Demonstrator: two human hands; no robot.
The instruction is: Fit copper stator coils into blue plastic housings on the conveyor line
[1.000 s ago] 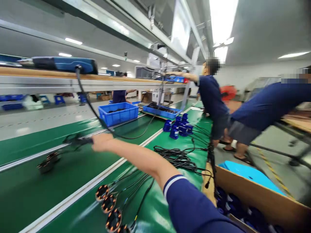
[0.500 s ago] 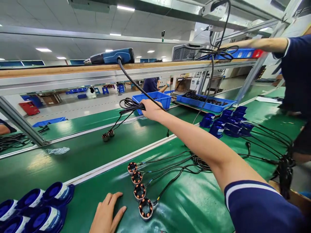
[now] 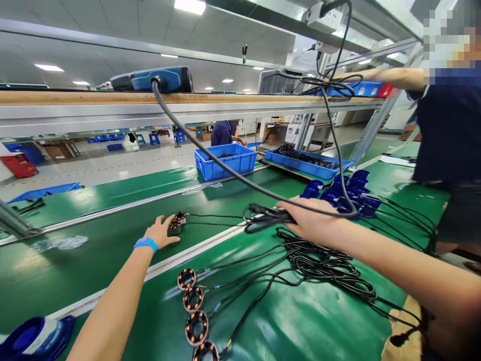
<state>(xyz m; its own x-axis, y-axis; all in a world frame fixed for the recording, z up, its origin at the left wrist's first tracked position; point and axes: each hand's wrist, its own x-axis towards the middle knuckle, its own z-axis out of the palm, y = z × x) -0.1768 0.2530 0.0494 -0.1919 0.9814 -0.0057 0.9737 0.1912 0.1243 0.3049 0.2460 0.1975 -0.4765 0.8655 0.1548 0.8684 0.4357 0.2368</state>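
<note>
My right hand (image 3: 310,218) grips a looped bundle of black cable (image 3: 265,218) above the green mat. Two thin leads run left from that bundle to a pair of motor stators (image 3: 176,223) with copper windings. My left hand (image 3: 162,233), a blue band on its wrist, is beside the pair with its fingers spread; a fingertip is close to or touching one stator. Nearer to me, several more stators (image 3: 196,327) lie in a row on the mat. Their leads run right into a pile of coiled black cable (image 3: 323,263).
A heat gun (image 3: 158,80) rests on the shelf (image 3: 225,99), its cord hanging across my right arm. Blue bins (image 3: 225,163) stand at the back. Dark blue housings (image 3: 349,193) sit at the right, another (image 3: 32,338) at lower left. A co-worker (image 3: 443,130) stands at right.
My right hand has brought the cable bundle down and to the right, nearer the coiled cables. My left hand has moved forward to the stator pair. The view has shifted somewhat.
</note>
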